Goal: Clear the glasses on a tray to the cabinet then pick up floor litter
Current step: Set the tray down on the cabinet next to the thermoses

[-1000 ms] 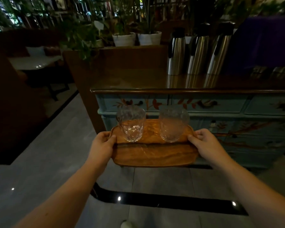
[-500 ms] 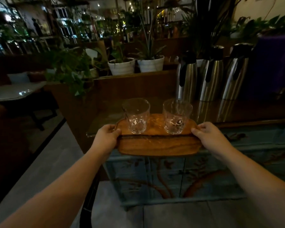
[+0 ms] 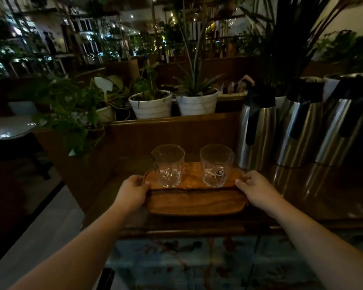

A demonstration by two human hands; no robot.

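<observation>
A wooden tray (image 3: 197, 203) carries two clear glasses, one on the left (image 3: 169, 165) and one on the right (image 3: 216, 165), both upright along its far side. My left hand (image 3: 132, 192) grips the tray's left end and my right hand (image 3: 255, 190) grips its right end. The tray is over the dark glossy top of the painted blue cabinet (image 3: 314, 197), near its left front corner. Whether the tray rests on the top or hovers just above it cannot be told.
Three steel thermos jugs (image 3: 258, 130) (image 3: 300, 126) (image 3: 344, 122) stand on the cabinet top just right of the tray. A wooden partition with white plant pots (image 3: 151, 105) (image 3: 197, 102) rises behind. Grey floor (image 3: 42, 231) lies to the left.
I have walked up to the cabinet, and the tray with both glasses has moved from in front of its drawers to over its top.
</observation>
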